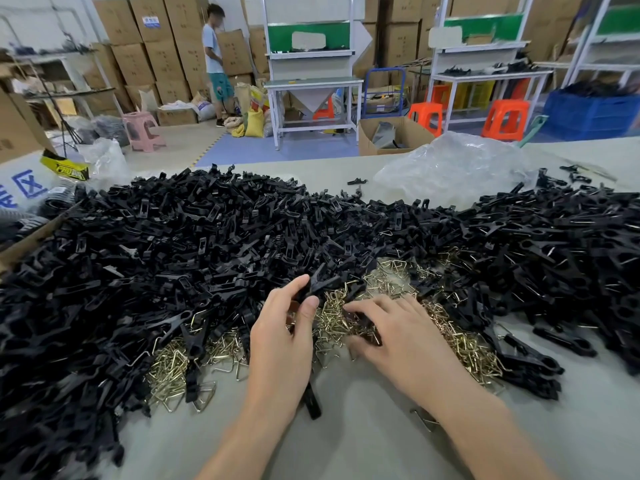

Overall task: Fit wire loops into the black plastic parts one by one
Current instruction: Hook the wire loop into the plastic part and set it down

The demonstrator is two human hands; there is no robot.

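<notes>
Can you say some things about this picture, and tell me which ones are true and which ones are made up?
The left hand holds a black plastic part. True.
The wire loops are red. False: they are gold-coloured.
The right hand touches the wire loops. True.
The stool at the far left is green. False: it is pink.

A broad heap of black plastic parts (214, 244) covers the table (381, 445). Brass-coloured wire loops (460, 344) lie piled at its near edge, some tangled among the parts.
</notes>
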